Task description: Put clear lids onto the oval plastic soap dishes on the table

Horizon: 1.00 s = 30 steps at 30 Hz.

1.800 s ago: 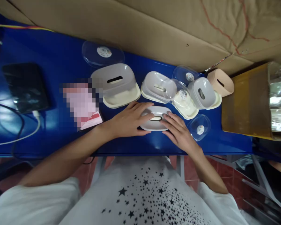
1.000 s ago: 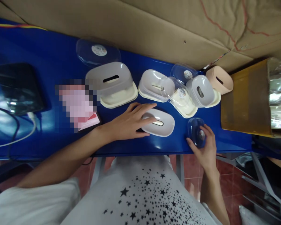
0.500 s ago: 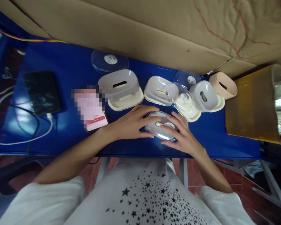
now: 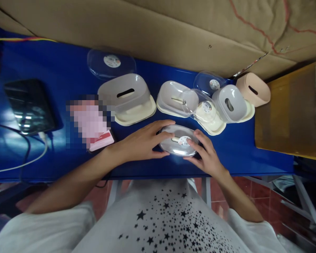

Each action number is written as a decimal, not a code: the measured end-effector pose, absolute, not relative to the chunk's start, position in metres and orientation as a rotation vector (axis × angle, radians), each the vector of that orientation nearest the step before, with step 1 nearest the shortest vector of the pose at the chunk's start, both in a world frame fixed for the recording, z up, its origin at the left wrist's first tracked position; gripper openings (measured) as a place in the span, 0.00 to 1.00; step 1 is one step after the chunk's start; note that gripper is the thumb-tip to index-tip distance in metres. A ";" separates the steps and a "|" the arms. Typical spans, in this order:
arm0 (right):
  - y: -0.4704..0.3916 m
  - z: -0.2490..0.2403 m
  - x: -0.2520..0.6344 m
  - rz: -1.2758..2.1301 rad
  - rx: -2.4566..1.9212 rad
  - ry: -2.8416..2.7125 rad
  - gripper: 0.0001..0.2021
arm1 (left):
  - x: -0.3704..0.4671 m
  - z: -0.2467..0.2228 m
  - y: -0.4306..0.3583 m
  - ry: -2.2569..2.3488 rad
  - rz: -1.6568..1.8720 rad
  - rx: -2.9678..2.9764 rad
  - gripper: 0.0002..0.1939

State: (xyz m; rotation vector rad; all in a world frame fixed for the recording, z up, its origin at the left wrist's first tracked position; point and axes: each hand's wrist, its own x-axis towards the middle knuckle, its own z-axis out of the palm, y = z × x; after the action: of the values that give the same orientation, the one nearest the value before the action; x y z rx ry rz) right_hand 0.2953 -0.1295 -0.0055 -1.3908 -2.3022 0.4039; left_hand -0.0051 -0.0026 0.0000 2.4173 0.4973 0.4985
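A small grey oval box point(image 4: 178, 147) with a clear lid and a round sticker rests near the front of the blue table. My left hand point(image 4: 147, 140) grips its left end, fingers spread over and around the rim. At the right end my right hand point(image 4: 206, 154) holds the rim, with one fingertip on the sticker. Behind the box stand a large grey slotted box point(image 4: 129, 96), a grey box point(image 4: 173, 93) on a cream base, and a clear lid point(image 4: 200, 107) over a cream piece point(image 4: 214, 126).
A phone point(image 4: 94, 123) and a black device point(image 4: 30, 105) with a cable lie left. Another clear lid point(image 4: 110, 66) is at the back left. At right are a grey box point(image 4: 230, 103), a peach box point(image 4: 254, 89) and a cardboard carton point(image 4: 287, 112).
The view has shifted slightly. My right hand's fingers have drawn back a little toward the right end of the oval box, showing more of the sticker. My left hand keeps its hold.
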 end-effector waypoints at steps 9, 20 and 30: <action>-0.121 -0.007 0.304 0.265 -1.608 -2.281 0.45 | -0.008 0.004 0.002 0.648 0.459 2.426 0.29; -0.188 0.003 0.301 0.227 -1.657 -2.218 0.25 | -0.003 0.015 -0.007 0.680 0.819 2.841 0.24; -0.076 0.003 0.388 -0.283 -2.054 -1.873 0.22 | 0.017 -0.001 -0.027 0.237 0.454 2.865 0.18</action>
State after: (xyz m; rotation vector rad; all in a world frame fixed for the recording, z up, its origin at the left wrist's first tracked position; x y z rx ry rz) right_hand 0.3881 -0.0757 0.0032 -2.0536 -1.8726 -0.2831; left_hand 0.0172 -0.0272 -0.0013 2.8652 0.2373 0.4541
